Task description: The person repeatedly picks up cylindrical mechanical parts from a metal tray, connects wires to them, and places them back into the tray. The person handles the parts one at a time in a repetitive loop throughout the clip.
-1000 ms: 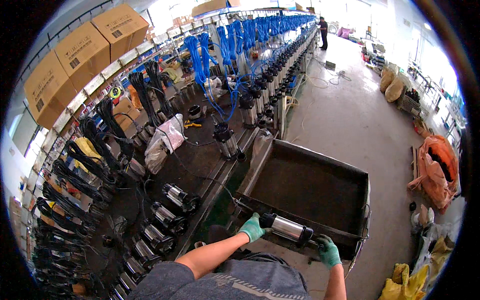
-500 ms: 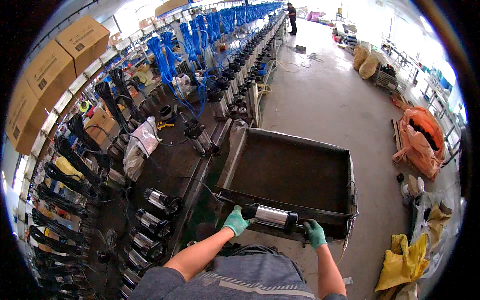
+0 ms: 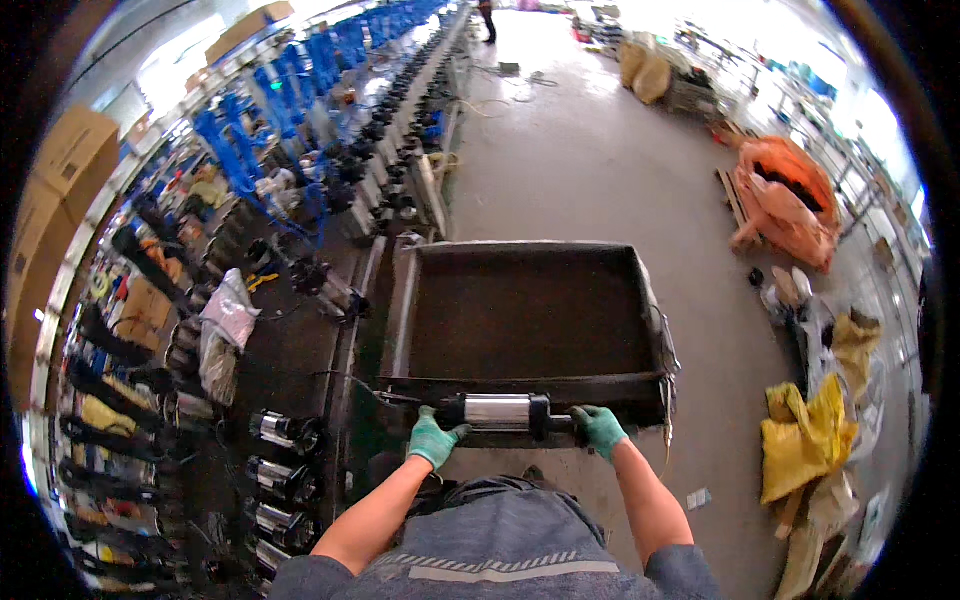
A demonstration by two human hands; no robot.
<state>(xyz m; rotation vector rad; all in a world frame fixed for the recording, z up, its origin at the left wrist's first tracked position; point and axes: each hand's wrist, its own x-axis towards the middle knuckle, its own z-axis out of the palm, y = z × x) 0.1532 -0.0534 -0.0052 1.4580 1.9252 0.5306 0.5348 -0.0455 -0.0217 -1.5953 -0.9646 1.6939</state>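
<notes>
A submersible pump (image 3: 498,411) with a shiny steel body and black ends lies level along the near edge of a dark metal tray (image 3: 522,378). My left hand (image 3: 434,439), in a green glove, is closed on the pump's left end. At the other end, my right hand (image 3: 602,431) in a matching glove grips the black part and the thin piece sticking out of it. A black cable (image 3: 352,378) runs left from the pump. The undersides of the fingers are hidden.
Several similar pumps (image 3: 285,478) lie on the dark bench at the left. Pumps with blue cable coils (image 3: 225,150) line the bench farther off. An orange sack (image 3: 790,200) and a yellow sack (image 3: 800,450) are on the right. A person (image 3: 487,20) stands far back.
My view has turned right, so the surroundings shift left in the picture. The pump now sits nearly straight across before me. Both hands stay on its ends.
</notes>
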